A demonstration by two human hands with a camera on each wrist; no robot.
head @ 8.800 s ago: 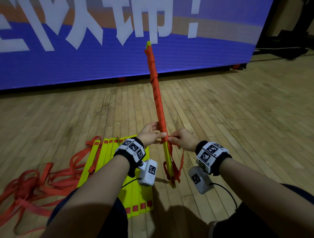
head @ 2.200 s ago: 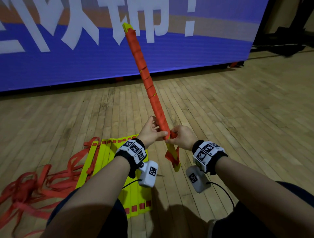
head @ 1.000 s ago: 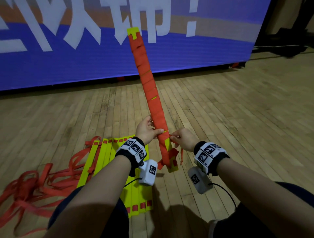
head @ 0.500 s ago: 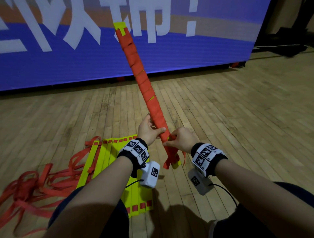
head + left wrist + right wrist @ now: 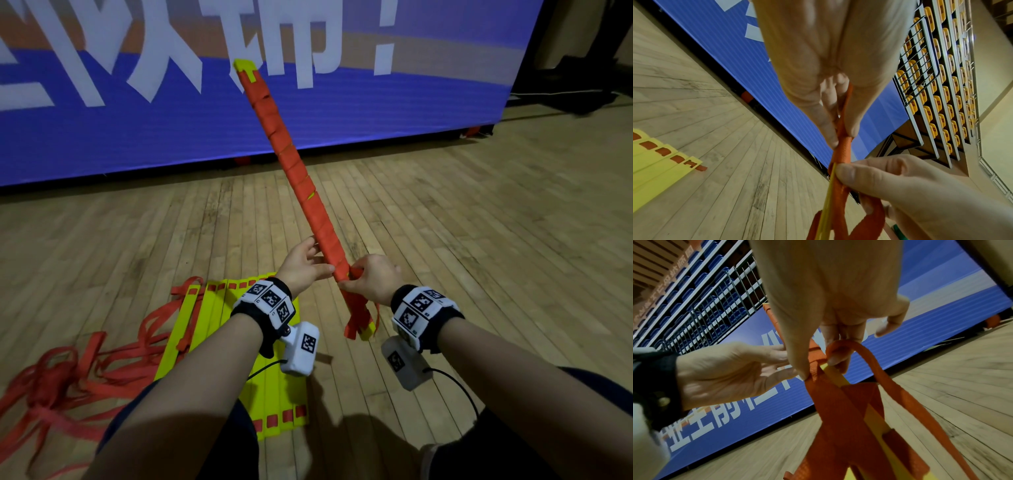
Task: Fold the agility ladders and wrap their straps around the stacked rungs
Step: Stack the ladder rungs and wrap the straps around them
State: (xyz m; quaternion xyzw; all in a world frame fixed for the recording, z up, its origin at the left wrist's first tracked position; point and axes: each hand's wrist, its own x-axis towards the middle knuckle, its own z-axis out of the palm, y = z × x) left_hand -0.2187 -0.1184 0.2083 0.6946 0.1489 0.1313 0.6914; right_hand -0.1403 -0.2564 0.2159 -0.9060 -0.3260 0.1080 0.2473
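Note:
A bundle of stacked yellow rungs, wound nearly end to end in orange strap, slants up and to the left in front of me. My left hand grips the wrapped bundle low down, thumb across it. My right hand pinches the orange strap against the bundle just below. A loose strap loop and the bare yellow rung end hang under my hands. In the left wrist view my left fingertips squeeze the strap-wound bundle.
A second ladder lies on the wooden floor at lower left, its yellow rungs side by side and its orange straps in a loose tangle. A blue banner wall stands behind. Bare floor stretches to the right.
The bundle's top has swung left from near upright to slanted and rolled in my hands. The hanging strap tail has grown shorter as wraps were added near the lower end.

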